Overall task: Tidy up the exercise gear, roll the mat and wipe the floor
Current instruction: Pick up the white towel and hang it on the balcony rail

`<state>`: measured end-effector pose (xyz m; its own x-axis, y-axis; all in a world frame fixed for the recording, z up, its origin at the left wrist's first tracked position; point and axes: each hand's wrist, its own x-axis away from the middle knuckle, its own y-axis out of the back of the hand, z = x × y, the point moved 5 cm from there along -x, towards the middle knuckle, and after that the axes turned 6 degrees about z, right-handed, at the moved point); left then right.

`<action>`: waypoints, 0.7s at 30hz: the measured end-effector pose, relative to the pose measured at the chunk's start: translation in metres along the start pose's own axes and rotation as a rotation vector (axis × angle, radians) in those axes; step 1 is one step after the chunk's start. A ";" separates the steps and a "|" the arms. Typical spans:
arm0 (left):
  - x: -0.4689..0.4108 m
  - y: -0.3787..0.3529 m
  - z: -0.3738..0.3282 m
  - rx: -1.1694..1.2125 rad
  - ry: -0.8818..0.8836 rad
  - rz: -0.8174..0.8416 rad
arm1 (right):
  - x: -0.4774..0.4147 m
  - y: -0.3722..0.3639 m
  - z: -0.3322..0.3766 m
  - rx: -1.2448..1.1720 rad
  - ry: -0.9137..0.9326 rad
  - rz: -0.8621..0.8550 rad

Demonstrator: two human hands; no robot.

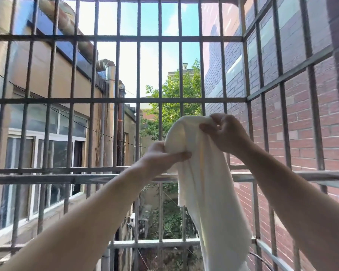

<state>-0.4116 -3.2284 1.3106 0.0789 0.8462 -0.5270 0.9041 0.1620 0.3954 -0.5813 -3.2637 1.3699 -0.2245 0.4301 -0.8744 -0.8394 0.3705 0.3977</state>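
Metal window grille [117,100] fills the view, brick wall [301,124] at 3 o'clock, beige building [47,85] at 9. White cloth [207,192] hangs from centre down to 5 o'clock, in front of the bars. Right hand [221,132] pinches its top edge; left hand [162,155], at its 8 o'clock, grips a bunched fold.
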 end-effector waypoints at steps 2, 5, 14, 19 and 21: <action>-0.018 0.009 -0.010 -0.068 -0.051 -0.087 | -0.014 0.012 -0.005 0.040 0.002 -0.034; -0.045 0.026 -0.018 -0.170 -0.107 -0.184 | -0.033 0.015 -0.016 0.093 -0.018 -0.078; -0.065 0.042 0.057 -0.624 0.203 -0.167 | 0.020 -0.037 -0.053 0.105 -0.130 0.340; -0.069 0.047 0.072 -0.565 0.266 -0.089 | 0.046 -0.051 -0.041 0.133 -0.099 0.483; -0.062 0.046 0.067 -0.467 0.212 -0.080 | 0.047 -0.052 -0.045 0.099 -0.109 0.477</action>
<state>-0.3468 -3.3074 1.3107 -0.1133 0.8985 -0.4241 0.6163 0.3983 0.6793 -0.5709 -3.2999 1.2952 -0.5148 0.6520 -0.5567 -0.6033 0.1858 0.7755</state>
